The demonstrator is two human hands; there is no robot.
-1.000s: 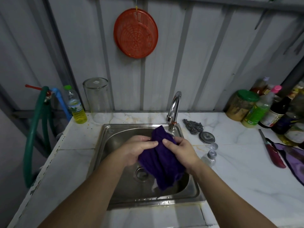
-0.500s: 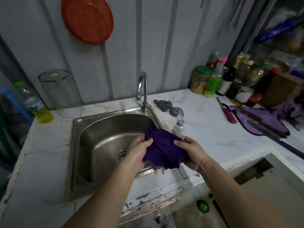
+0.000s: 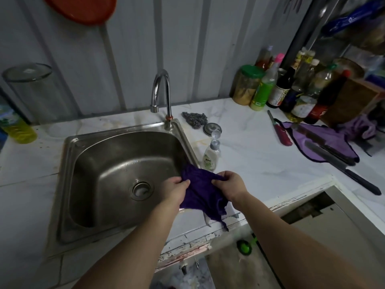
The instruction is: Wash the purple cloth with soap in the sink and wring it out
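Over the sink's (image 3: 68, 180) right rim, both hands (image 3: 176, 189) (image 3: 230, 184) clutch the purple cloth (image 3: 202, 195); soap bottle (image 3: 211, 156) label seemingly unreadable

A white marble-patterned counter (image 3: 260, 161) carries everything here, with a steel sink (image 3: 68, 184) set into it on the left. Behind the sink stand a clear glass jar (image 3: 35, 90) and, at the far left edge, a bottle of yellow liquid (image 3: 16, 126). Just right of the faucet base lie a steel scourer (image 3: 195, 119) and a round metal strainer lid (image 3: 212, 128); nearer the front stands a small soap bottle (image 3: 210, 158), its cap flipped open. At the back right cluster jars and sauce bottles (image 3: 291, 88). A red-handled knife (image 3: 280, 131) lies beside a lilac cloth (image 3: 325, 140), on which rests a long dark knife (image 3: 341, 170).
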